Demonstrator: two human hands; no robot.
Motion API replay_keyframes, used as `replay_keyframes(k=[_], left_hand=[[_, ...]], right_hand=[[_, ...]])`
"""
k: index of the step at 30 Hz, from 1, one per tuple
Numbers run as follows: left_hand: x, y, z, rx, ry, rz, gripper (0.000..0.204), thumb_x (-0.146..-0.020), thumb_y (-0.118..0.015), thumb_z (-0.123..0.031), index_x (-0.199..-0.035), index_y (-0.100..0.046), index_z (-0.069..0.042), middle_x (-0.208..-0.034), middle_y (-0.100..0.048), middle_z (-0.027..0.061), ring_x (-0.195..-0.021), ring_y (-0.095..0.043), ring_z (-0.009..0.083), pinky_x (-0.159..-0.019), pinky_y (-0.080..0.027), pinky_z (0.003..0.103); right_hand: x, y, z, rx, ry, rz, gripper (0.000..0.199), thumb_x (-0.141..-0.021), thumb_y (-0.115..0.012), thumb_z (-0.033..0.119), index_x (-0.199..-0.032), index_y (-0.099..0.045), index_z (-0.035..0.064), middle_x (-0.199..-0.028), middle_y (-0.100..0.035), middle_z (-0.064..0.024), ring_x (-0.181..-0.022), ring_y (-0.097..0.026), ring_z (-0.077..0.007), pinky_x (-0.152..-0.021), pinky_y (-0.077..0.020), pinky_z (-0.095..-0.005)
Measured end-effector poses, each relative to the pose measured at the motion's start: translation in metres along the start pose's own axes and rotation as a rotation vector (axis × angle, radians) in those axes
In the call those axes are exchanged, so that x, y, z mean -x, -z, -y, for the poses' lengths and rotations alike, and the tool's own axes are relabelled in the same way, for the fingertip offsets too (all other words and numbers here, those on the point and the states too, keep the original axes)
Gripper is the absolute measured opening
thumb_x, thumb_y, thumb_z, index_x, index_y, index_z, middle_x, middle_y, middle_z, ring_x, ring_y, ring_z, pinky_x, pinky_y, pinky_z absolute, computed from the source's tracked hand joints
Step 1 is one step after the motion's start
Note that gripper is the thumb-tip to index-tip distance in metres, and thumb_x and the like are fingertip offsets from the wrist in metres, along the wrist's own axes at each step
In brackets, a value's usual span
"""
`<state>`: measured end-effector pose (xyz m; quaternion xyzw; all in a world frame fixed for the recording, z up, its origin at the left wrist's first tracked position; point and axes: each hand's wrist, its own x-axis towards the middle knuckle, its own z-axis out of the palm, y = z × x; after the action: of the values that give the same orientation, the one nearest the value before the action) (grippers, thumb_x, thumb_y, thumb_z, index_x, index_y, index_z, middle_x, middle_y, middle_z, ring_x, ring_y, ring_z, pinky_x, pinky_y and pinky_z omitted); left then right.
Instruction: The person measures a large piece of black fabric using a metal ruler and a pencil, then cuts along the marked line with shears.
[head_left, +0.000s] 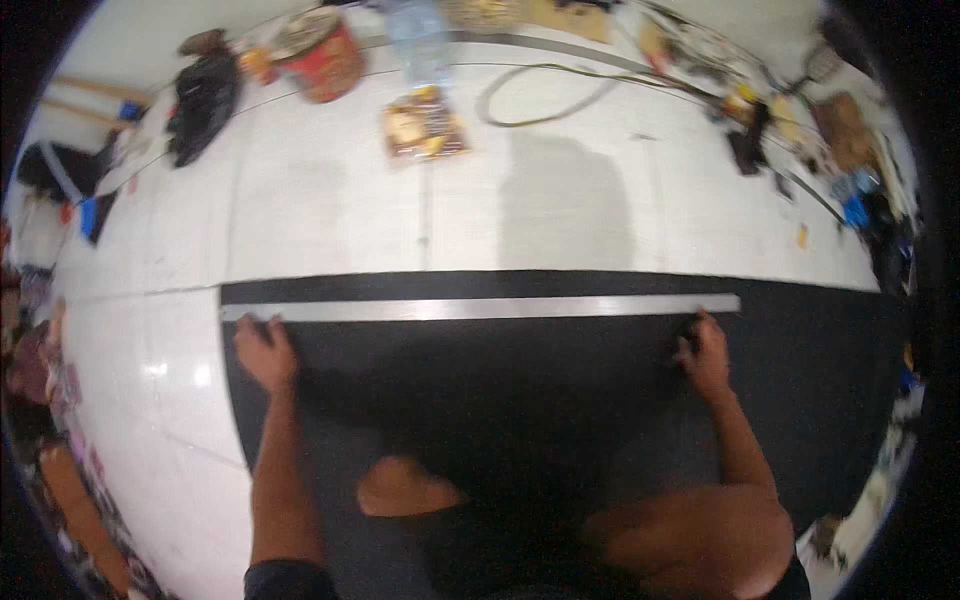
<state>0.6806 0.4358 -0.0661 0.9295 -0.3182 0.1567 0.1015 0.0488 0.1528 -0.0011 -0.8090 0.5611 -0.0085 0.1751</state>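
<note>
A long silver metal ruler (470, 308) lies left to right across a black sheet of material (520, 400), just below its far edge. My left hand (267, 357) grips the ruler's near edge close to its left end, fingertips on the metal. Near the other end, my right hand (708, 358) has its fingertips on the ruler and the remaining fingers curled. A dark patch shows by those curled fingers; whether it is an object or shadow I cannot tell. My bare foot (405, 487) and bent leg rest on the black sheet below, blurred.
White floor (340, 220) surrounds the sheet at the far side and left. Beyond it stand a red bucket (325, 60), a black bag (203, 105), a snack packet (425, 127) and a looped cable (550, 95). Clutter lines the right; another person (38, 360) shows at the left rim.
</note>
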Motion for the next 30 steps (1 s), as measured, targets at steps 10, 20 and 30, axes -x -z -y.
replay_keyframes(k=[10, 20, 30], left_hand=[[0.005, -0.001, -0.001, 0.016, 0.171, 0.076, 0.064, -0.091, -0.050, -0.047, -0.135, -0.042, -0.001, -0.142, -0.040, 0.0187, -0.132, -0.033, 0.0392, -0.109, -0.023, 0.049], [0.006, -0.004, -0.005, 0.040, 0.193, 0.082, 0.064, -0.090, -0.051, -0.046, -0.135, -0.042, -0.002, -0.142, -0.039, 0.0176, -0.133, -0.032, 0.0382, -0.110, -0.021, 0.051], [0.007, -0.005, -0.002, 0.060, 0.219, 0.085, 0.063, -0.090, -0.051, -0.044, -0.135, -0.040, -0.001, -0.143, -0.037, 0.0184, -0.135, -0.029, 0.0380, -0.111, -0.019, 0.052]], right_hand=[[0.000, -0.029, -0.032, 0.134, 0.017, 0.002, 0.065, -0.086, -0.060, 0.010, -0.143, -0.030, 0.0036, -0.130, -0.048, -0.0227, -0.123, -0.042, -0.0421, -0.102, -0.0348, -0.0492], [-0.004, -0.013, -0.014, -0.035, -0.146, 0.132, 0.066, -0.087, -0.060, 0.012, -0.144, -0.028, 0.0058, -0.134, -0.044, -0.0255, -0.127, -0.038, -0.0428, -0.107, -0.0315, -0.0478], [0.002, -0.022, -0.021, 0.041, -0.102, 0.030, 0.069, -0.087, -0.061, 0.013, -0.147, -0.026, 0.0123, -0.139, -0.038, -0.0267, -0.129, -0.036, -0.0422, -0.107, -0.0321, -0.0477]])
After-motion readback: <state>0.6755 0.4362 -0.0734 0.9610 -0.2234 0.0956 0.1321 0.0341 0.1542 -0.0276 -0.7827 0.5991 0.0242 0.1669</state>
